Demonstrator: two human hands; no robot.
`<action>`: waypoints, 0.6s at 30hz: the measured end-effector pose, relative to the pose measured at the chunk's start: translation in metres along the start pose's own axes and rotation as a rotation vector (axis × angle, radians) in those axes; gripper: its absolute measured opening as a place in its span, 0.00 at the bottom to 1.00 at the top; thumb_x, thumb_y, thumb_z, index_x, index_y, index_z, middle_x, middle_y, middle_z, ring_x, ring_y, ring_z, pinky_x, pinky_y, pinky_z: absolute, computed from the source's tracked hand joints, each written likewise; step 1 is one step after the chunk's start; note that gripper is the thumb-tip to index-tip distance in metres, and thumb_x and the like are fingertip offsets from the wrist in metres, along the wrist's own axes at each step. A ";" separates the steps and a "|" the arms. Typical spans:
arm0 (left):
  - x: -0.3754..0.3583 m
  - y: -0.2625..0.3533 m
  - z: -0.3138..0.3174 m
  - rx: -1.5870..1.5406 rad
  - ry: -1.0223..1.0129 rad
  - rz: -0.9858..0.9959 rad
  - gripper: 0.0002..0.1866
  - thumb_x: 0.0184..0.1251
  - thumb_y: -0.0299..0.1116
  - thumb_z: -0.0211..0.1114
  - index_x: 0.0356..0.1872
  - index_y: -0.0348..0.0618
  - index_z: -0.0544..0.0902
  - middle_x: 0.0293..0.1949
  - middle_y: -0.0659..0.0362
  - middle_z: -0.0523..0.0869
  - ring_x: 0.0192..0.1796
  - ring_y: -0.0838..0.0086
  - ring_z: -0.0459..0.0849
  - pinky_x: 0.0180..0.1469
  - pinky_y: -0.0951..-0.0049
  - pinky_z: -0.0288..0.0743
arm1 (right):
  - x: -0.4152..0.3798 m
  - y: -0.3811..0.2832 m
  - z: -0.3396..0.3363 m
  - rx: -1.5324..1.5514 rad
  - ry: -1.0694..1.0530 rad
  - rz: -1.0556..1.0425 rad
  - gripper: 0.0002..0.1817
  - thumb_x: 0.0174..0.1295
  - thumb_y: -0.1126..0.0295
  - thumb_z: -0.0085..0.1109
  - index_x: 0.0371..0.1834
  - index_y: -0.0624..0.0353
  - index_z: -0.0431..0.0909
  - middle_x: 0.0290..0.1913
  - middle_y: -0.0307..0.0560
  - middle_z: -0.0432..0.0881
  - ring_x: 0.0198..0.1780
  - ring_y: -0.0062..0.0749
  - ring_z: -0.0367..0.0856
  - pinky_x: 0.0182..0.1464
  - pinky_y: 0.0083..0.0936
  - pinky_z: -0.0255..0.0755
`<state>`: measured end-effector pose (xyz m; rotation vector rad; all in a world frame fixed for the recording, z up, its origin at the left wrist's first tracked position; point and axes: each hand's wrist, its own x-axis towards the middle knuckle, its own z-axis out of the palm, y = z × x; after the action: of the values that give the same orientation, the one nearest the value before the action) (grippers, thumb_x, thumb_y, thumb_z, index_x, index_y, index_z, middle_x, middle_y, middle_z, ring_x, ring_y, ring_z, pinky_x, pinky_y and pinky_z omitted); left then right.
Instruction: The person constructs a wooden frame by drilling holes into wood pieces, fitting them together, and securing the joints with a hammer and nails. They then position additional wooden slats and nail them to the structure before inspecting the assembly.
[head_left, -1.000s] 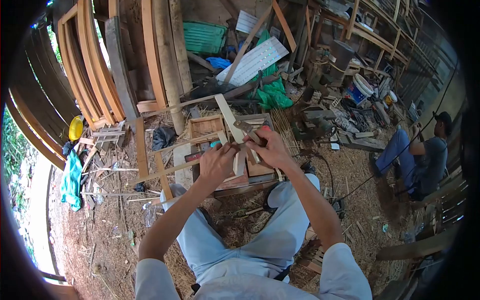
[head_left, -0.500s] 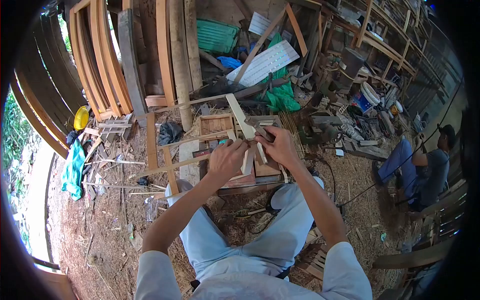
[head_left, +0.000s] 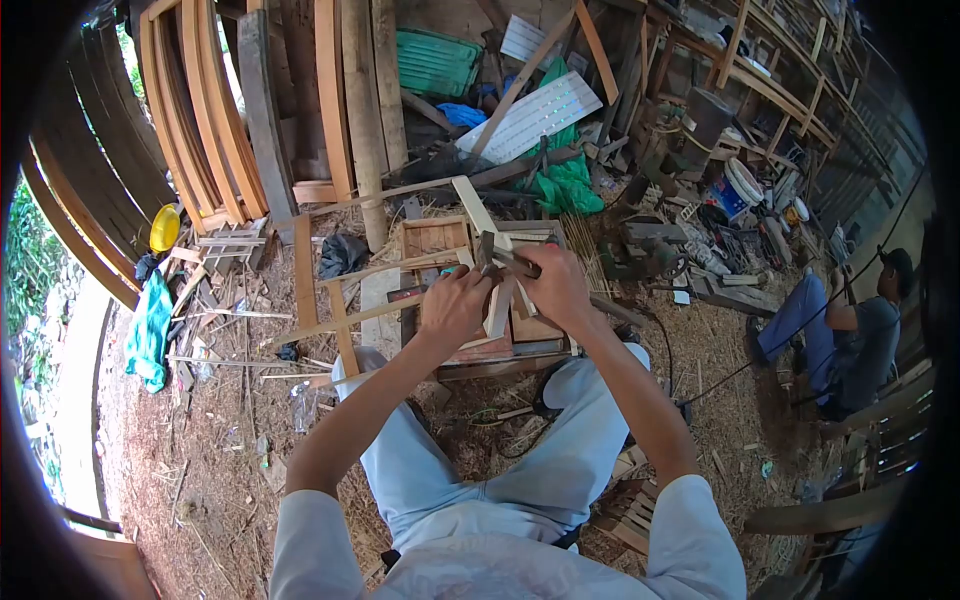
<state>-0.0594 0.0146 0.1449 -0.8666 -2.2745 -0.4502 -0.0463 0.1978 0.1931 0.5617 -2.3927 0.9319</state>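
Note:
My right hand (head_left: 556,287) is closed around the handle of a hammer (head_left: 487,250), whose dark head stands right by the fingertips of my left hand. My left hand (head_left: 458,303) is closed at the crossing of several light wooden strips; what its fingertips pinch is too small to make out. One pale strip (head_left: 474,208) slants up and away from the hands. A long thin strip (head_left: 345,328) of a lattice-like frame reaches out to the left from under my left hand. Beneath the hands is a low wooden box-like stand (head_left: 436,236), partly hidden.
Wood scraps and shavings cover the ground (head_left: 230,440). Tall planks (head_left: 210,110) lean at the back left, near a teal cloth (head_left: 148,335). A black cable (head_left: 672,370) runs on the right. Another person (head_left: 862,335) sits at the far right.
The hammer has turned, and its head now shows upright beside my left fingertips. My right hand has shifted slightly right. My left hand stays at the strips. The view has moved a little.

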 end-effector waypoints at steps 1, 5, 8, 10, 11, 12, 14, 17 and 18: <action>0.000 0.001 -0.001 0.002 0.001 0.000 0.09 0.50 0.26 0.65 0.35 0.48 0.86 0.31 0.57 0.85 0.37 0.61 0.84 0.35 0.62 0.79 | -0.001 0.000 0.000 -0.070 -0.026 0.011 0.13 0.50 0.78 0.63 0.41 0.61 0.83 0.32 0.53 0.84 0.35 0.51 0.83 0.38 0.37 0.75; 0.004 0.006 -0.008 -0.018 0.036 -0.005 0.10 0.51 0.26 0.65 0.36 0.48 0.85 0.32 0.57 0.85 0.37 0.62 0.84 0.35 0.62 0.80 | -0.006 0.009 0.008 -0.025 0.087 -0.082 0.14 0.49 0.80 0.64 0.41 0.61 0.83 0.35 0.53 0.84 0.35 0.51 0.83 0.38 0.35 0.76; 0.002 0.006 -0.006 -0.008 0.021 -0.013 0.09 0.52 0.26 0.64 0.36 0.48 0.85 0.32 0.57 0.86 0.36 0.62 0.84 0.34 0.62 0.80 | -0.011 0.008 0.008 0.056 0.045 -0.030 0.15 0.47 0.81 0.65 0.41 0.61 0.83 0.39 0.52 0.84 0.36 0.49 0.84 0.38 0.35 0.76; 0.003 0.005 -0.005 0.005 0.020 -0.019 0.08 0.53 0.26 0.64 0.35 0.47 0.85 0.33 0.57 0.86 0.36 0.61 0.84 0.34 0.62 0.80 | -0.014 0.012 0.011 0.019 0.055 -0.047 0.16 0.46 0.82 0.66 0.41 0.62 0.83 0.40 0.50 0.84 0.38 0.47 0.84 0.38 0.34 0.77; 0.002 0.005 -0.005 0.010 0.012 -0.046 0.08 0.52 0.26 0.65 0.35 0.47 0.85 0.34 0.57 0.86 0.35 0.61 0.84 0.33 0.62 0.80 | -0.017 0.013 0.014 0.020 0.055 -0.045 0.16 0.46 0.82 0.66 0.41 0.62 0.83 0.40 0.50 0.84 0.38 0.47 0.84 0.38 0.34 0.77; 0.004 0.007 -0.007 0.015 0.005 -0.070 0.07 0.52 0.27 0.65 0.34 0.46 0.85 0.34 0.57 0.86 0.35 0.61 0.84 0.33 0.62 0.80 | -0.018 0.015 0.017 0.017 0.093 -0.090 0.16 0.46 0.82 0.65 0.41 0.62 0.83 0.41 0.49 0.84 0.38 0.47 0.84 0.38 0.34 0.78; 0.002 0.010 -0.014 0.014 -0.027 -0.079 0.08 0.53 0.27 0.63 0.35 0.44 0.84 0.35 0.58 0.84 0.36 0.62 0.82 0.36 0.63 0.78 | -0.021 0.017 0.019 0.016 0.131 -0.129 0.16 0.46 0.82 0.65 0.41 0.61 0.83 0.42 0.49 0.84 0.39 0.46 0.84 0.38 0.34 0.79; -0.001 0.011 -0.014 0.020 -0.044 -0.075 0.09 0.53 0.27 0.60 0.36 0.41 0.82 0.36 0.58 0.82 0.38 0.64 0.79 0.39 0.65 0.77 | -0.025 0.019 0.022 0.000 0.114 -0.103 0.17 0.46 0.82 0.65 0.43 0.60 0.83 0.44 0.48 0.85 0.40 0.46 0.85 0.39 0.34 0.79; -0.001 0.011 -0.013 0.026 -0.022 -0.063 0.08 0.53 0.27 0.60 0.35 0.41 0.82 0.36 0.58 0.83 0.38 0.64 0.79 0.39 0.65 0.77 | -0.026 0.019 0.023 -0.014 0.125 -0.142 0.18 0.46 0.82 0.65 0.43 0.60 0.82 0.44 0.48 0.84 0.41 0.46 0.85 0.39 0.34 0.79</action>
<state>-0.0457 0.0153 0.1549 -0.7926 -2.3282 -0.4396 -0.0434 0.1997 0.1541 0.6402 -2.2157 0.8621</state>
